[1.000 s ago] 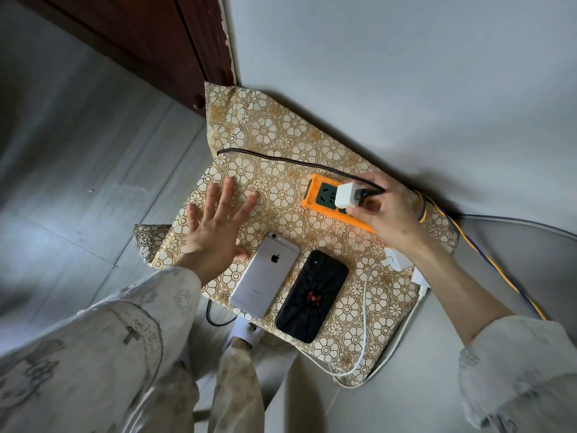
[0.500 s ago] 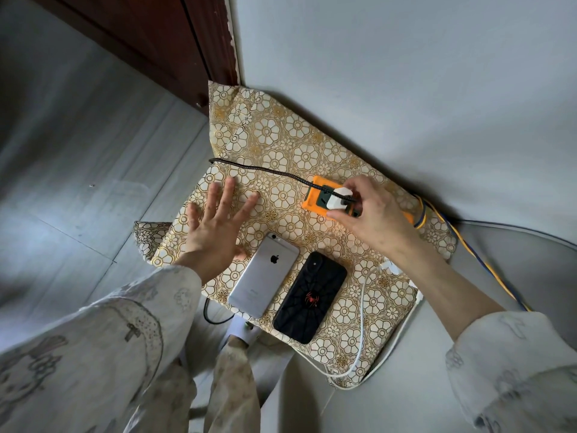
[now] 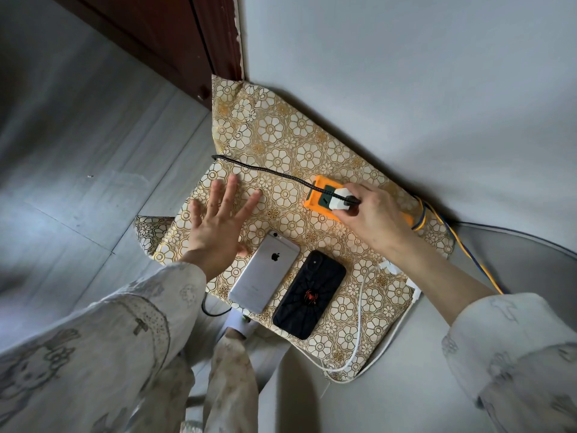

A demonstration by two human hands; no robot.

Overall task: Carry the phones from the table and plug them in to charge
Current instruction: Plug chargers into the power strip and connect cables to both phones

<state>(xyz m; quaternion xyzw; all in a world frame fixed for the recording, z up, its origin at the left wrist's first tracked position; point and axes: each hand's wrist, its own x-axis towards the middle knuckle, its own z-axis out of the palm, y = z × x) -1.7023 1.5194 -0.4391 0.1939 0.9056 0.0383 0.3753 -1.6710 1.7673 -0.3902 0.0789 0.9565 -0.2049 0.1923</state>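
Two phones lie face down side by side on a floral gold cloth [image 3: 281, 135]: a silver phone [image 3: 263, 271] and, to its right, a black phone [image 3: 309, 295] with a red spider on its case. My right hand [image 3: 371, 214] grips a white charger plug [image 3: 340, 200] pressed onto an orange power strip [image 3: 318, 204]. A black braided cable [image 3: 259, 168] runs left from the plug. Left of the silver phone, my left hand [image 3: 218, 226] rests flat on the cloth with fingers spread, holding nothing.
A white cable [image 3: 359, 320] and a white charger [image 3: 390, 267] lie on the cloth right of the black phone. The strip's blue-yellow cord [image 3: 462, 245] trails right along the white wall. A dark wooden door [image 3: 175, 32] stands behind. Grey floor lies to the left.
My right hand brought the white plug from above the strip down onto its socket. The left hand and both phones have stayed put.
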